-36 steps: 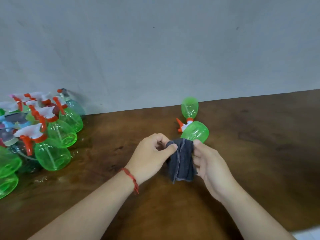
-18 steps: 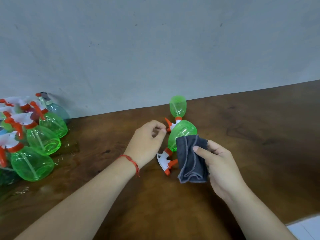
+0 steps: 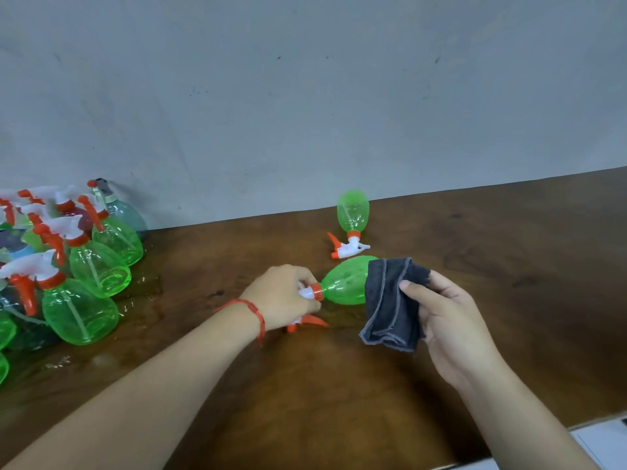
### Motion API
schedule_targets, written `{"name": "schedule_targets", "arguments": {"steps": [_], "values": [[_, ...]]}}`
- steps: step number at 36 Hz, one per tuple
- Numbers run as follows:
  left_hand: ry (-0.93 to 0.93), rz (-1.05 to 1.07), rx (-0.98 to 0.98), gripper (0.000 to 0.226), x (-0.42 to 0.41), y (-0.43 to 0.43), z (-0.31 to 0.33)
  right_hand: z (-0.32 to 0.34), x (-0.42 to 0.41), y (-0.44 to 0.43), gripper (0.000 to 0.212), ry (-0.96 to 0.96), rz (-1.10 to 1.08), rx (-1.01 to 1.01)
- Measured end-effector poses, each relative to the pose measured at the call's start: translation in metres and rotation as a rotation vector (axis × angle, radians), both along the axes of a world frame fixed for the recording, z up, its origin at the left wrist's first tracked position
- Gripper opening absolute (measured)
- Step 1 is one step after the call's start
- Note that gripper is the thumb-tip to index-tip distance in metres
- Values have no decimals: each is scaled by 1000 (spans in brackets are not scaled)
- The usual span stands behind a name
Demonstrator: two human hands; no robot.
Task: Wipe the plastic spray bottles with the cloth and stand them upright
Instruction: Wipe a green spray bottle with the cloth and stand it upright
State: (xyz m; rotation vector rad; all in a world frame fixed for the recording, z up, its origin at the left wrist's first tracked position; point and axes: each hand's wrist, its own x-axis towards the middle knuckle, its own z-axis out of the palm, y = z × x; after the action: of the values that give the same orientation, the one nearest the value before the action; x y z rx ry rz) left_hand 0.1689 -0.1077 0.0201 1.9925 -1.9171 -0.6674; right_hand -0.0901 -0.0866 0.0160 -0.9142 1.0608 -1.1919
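Bottles lying on the tabletop (image 3: 339,395): two, the near bottle (image 3: 342,283) gripped at its spray head by my left hand (image 3: 281,296), a far bottle (image 3: 353,212) just behind it. At least four upright bottles (image 3: 98,269) stand well left. One cloth (image 3: 390,300), pinched in my right hand (image 3: 451,317), covers its base; earlier my left hand held nothing.

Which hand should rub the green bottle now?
Probably the right hand: it holds the dark cloth at the bottle base, while the left hand grips its spray head.
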Motion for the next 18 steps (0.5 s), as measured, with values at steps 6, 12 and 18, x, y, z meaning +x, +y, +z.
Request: {"name": "schedule_targets", "arguments": {"steps": [6, 12, 18], "values": [[-46, -59, -247, 47, 58, 14, 63, 12, 17, 7, 24, 0, 50, -34], [-126, -44, -347, 20, 78, 18, 84, 13, 63, 11, 23, 62, 167, -59], [-111, 123, -332, 16, 109, 38, 47, 6, 95, 18, 22, 110, 238, -71]]}}
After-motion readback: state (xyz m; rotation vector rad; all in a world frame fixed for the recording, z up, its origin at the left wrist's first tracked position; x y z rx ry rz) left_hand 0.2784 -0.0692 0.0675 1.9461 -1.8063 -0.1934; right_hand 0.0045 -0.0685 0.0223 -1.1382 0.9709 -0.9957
